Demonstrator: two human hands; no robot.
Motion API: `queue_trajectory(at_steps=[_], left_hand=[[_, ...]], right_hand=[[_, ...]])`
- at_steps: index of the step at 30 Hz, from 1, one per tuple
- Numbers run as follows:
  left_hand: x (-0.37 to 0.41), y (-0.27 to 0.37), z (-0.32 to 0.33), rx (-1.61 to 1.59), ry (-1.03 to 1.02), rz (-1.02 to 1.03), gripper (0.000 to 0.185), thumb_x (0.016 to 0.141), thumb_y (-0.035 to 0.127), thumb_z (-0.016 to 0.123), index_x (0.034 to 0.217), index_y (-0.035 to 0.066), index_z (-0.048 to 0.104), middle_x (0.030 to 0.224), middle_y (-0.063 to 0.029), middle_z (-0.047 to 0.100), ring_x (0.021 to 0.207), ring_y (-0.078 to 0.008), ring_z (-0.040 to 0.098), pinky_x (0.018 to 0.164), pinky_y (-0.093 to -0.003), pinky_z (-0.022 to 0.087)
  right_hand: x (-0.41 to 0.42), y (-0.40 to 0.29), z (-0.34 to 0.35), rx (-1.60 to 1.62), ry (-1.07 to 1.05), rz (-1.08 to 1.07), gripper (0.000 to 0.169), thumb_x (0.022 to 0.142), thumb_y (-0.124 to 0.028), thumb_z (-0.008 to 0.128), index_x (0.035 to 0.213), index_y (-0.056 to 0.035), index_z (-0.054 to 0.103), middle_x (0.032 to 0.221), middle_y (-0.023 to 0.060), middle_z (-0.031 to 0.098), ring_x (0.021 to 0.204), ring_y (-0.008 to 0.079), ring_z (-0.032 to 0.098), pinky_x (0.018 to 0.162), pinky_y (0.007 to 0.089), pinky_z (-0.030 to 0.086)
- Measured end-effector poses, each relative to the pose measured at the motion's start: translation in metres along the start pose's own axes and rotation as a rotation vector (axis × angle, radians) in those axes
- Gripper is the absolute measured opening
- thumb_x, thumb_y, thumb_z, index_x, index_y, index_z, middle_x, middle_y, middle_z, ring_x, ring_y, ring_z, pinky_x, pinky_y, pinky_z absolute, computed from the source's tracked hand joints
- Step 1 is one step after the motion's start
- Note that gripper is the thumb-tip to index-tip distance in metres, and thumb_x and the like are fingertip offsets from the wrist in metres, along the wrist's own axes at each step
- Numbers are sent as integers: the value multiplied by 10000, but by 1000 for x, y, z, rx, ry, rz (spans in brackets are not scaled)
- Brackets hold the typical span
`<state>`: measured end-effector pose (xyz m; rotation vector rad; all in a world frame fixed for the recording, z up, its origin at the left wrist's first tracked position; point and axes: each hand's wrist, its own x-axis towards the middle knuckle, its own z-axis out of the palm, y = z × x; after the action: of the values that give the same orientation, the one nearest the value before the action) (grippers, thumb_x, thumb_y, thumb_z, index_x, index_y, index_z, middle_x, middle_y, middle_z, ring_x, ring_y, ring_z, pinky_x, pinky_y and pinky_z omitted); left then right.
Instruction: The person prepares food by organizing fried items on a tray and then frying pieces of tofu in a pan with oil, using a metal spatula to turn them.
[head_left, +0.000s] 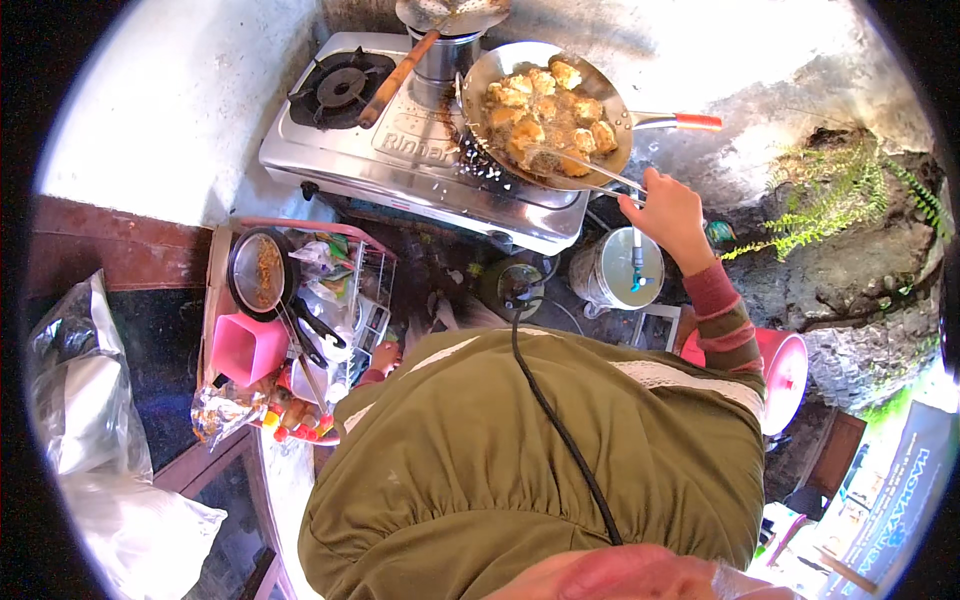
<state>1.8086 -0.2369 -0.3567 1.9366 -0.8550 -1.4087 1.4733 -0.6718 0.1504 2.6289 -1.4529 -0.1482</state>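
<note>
My right hand (670, 217) grips a pair of metal tongs (609, 171) at the wok's near right side. The tips of the tongs reach into the oil among several golden-brown fried pieces (527, 133). Bubbling oil surrounds these pieces in the metal wok (517, 52), which has a red-ended handle (697, 121) pointing right. Under the wok is a Rinnai gas stove (420, 142). Low on the left, my left hand (386, 358) is partly hidden by my green garment, beside a wire rack (375, 274); whether it holds anything is unclear.
A perforated skimmer (401, 79) with a wooden handle lies across a metal pot (446, 56). Crumbs dot the stove near the wok. A strainer (257, 274) and pink container (249, 349) crowd the rack. Right of the stove stand a water bucket (626, 274) and a fern (832, 191).
</note>
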Motion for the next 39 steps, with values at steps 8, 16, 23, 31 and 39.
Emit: queue_trajectory(at_steps=[8, 16, 23, 31, 39], left_hand=[[-2, 4, 1, -12, 52, 18, 193, 776, 199, 611, 693, 45, 530, 685, -112, 560, 662, -273, 602, 549, -366, 470], [-11, 32, 0, -178, 48, -182, 202, 795, 204, 584, 682, 41, 544, 615, -57, 538, 609, -202, 590, 533, -360, 463], [7, 7, -4, 83, -20, 155, 136, 809, 205, 583, 762, 77, 566, 629, -63, 550, 562, -196, 552, 492, -346, 438], [2, 56, 4, -272, 38, -286, 256, 897, 315, 527, 860, 68, 585, 650, -13, 567, 470, -96, 479, 400, -257, 369], [0, 49, 5, -336, 59, -373, 233, 882, 307, 517, 763, 108, 531, 585, 9, 516, 444, -101, 452, 351, -256, 310]], right_hand=[[0, 6, 9, 100, -75, 102, 494, 770, -491, 613, 842, -4, 576, 779, 202, 657, 763, 369, 659, 680, 462, 524], [3, 6, -3, 96, -93, 50, 525, 748, -515, 623, 841, 0, 586, 759, 206, 654, 740, 367, 656, 667, 458, 522], [8, -14, 36, 127, 0, 34, 529, 809, -510, 598, 921, 4, 542, 788, 185, 643, 706, 371, 655, 634, 462, 531], [-10, -32, 62, 74, 76, 25, 386, 887, -427, 559, 982, -56, 508, 719, 162, 604, 625, 348, 650, 526, 448, 520], [-6, -6, 60, 342, -42, 91, 469, 908, -492, 492, 830, -38, 578, 784, 230, 643, 733, 407, 633, 657, 501, 494]])
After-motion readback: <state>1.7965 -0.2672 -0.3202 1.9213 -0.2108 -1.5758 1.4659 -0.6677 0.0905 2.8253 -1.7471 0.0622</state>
